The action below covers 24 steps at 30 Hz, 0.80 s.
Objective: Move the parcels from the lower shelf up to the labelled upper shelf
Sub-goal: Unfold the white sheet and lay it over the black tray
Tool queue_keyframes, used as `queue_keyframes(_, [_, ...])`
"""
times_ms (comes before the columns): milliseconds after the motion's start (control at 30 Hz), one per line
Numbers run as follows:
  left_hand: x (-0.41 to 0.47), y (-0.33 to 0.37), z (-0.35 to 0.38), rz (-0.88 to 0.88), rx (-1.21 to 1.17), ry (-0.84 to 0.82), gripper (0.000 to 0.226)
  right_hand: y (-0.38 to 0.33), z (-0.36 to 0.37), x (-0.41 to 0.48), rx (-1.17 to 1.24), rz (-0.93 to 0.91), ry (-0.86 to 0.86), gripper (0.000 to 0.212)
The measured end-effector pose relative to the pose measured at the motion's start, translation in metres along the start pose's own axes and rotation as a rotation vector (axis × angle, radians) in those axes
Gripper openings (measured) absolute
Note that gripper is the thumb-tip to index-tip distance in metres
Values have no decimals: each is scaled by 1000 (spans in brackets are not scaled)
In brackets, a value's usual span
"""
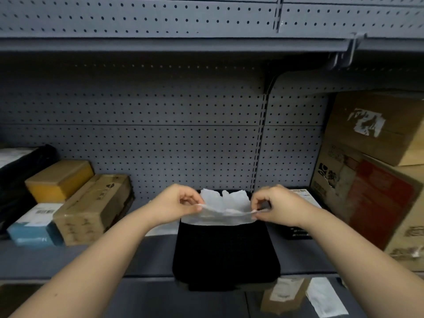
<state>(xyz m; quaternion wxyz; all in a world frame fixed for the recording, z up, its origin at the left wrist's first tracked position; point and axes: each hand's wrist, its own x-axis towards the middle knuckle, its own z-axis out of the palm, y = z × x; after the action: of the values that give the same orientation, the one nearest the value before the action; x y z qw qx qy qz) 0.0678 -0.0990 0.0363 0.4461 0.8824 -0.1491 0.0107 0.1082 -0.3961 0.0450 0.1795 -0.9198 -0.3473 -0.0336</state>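
A black soft parcel (226, 255) in a clear plastic bag hangs in front of the grey shelf (149, 255). Its lower part overlaps the shelf's front edge. My left hand (177, 206) pinches the left corner of the bag's whitish open top (226, 207). My right hand (276, 206) pinches the right corner, and the plastic is stretched between the two. Above, the front edge of a higher grey shelf (160, 43) runs across the view. Several boxes on a shelf below, among them a brown labelled box (284, 294), show at the bottom right.
On the shelf at the left lie a long cardboard box (91, 210), a yellow box (58, 180), a blue-and-white parcel (34, 226) and a black bag (16, 177). Large cardboard cartons (376, 161) are stacked at the right. A dark labelled parcel (305, 203) lies behind my right hand. Pegboard backs the shelf.
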Motion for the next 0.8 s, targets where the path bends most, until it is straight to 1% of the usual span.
queue_keyframes(100, [-25,-3,19,-37,32,-15,4,1,10,-21,34,-43,-124,15])
queue_keyframes(267, [-55,-7,43,-145,-19,-112,9,4,32,-49,82,-21,-324,19])
queue_keyframes(367, [-64,-13,54,-205,-18,-146,13,7,43,-55,157,37,-373,29])
queue_keyframes(400, [-65,-16,57,-217,1,-140,12,7,45,-55,198,45,-364,27])
queue_keyframes(467, [-63,-23,61,-218,142,-109,16,9,51,-51,227,78,-308,28])
queue_keyframes(500, [-60,-27,63,-220,227,-104,24,10,54,-48,182,114,-278,32])
queue_keyframes(567, [-52,-30,68,-233,387,-146,45,15,62,-39,-18,147,-256,44])
queue_keyframes(600, [-47,-30,72,-250,485,-199,56,16,66,-35,-114,148,-275,51])
queue_keyframes(667, [-38,-29,80,-308,696,-307,70,15,70,-29,-204,178,-348,67])
queue_keyframes(800, [-22,-36,84,-483,885,-372,82,13,73,-16,-357,290,-488,90])
